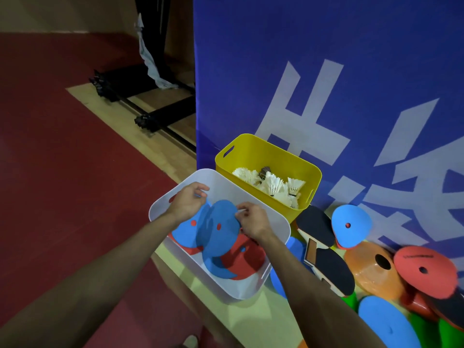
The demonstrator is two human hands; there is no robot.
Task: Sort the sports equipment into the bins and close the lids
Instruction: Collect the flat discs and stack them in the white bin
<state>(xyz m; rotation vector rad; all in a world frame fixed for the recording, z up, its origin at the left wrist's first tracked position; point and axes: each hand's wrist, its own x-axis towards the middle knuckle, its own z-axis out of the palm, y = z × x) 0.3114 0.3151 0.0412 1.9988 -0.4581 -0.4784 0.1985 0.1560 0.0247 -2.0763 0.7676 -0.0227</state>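
A person sorting sports gear on a gym floor leans over a white bin, both hands down among the flat foam discs stacked inside it. The right hand pinches the near edge of a blue disc, which stands tilted on end across the red and blue pile. The left hand hovers at the bin's far corner with its fingers curled. A sliver of blue shows beneath them, but whether they grip anything cannot be told from this angle.

Just behind, touching the white bin, a yellow bin holds a heap of shuttlecocks. To the right, still unsorted, lie two black-faced paddles and loose markers in blue, orange, red and green, some leaning on a blue banner. No lid is in view.

The sorting looks roughly half done. The risk here is the propped disc. If let go while on edge, it would likely stay wedged upright or slide over the rim, and a pile that does not lie flat could keep the lid from seating. The bin also looks to sit at the edge of a pale strip, so a hard push could shift or tip it.
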